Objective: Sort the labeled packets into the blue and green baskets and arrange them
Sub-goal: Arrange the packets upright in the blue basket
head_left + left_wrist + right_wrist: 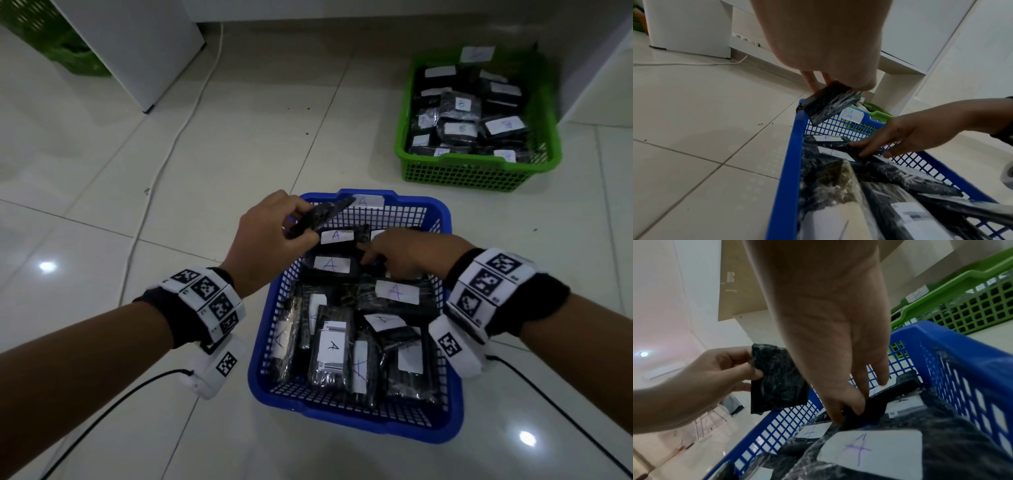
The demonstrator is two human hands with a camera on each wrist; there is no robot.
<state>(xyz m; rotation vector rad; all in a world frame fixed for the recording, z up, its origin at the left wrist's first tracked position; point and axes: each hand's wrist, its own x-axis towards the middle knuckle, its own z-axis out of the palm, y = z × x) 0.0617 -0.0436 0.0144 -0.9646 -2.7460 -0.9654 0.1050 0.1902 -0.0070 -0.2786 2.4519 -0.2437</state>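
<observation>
The blue basket [342,419] sits on the floor in front of me, filled with several black plastic-wrapped packets [397,291] bearing white "A" labels. My left hand [301,222] grips one black packet [322,216] in the air over the basket's far left corner; no label on it shows. The same packet [777,378] hangs tilted beside the basket wall. My right hand [373,257] reaches down into the far end of the basket, thumb and forefinger pinching the edge of a black packet [869,405] lying there. The green basket [462,171] stands at the far right, holding several "B" packets.
A white cabinet [137,44] stands at the far left, with a second green basket [41,34] behind it. A white cable [164,161] runs across the floor tiles. Black cords trail from both wrist bands. A white shelf leg [894,91] stands beyond the blue basket.
</observation>
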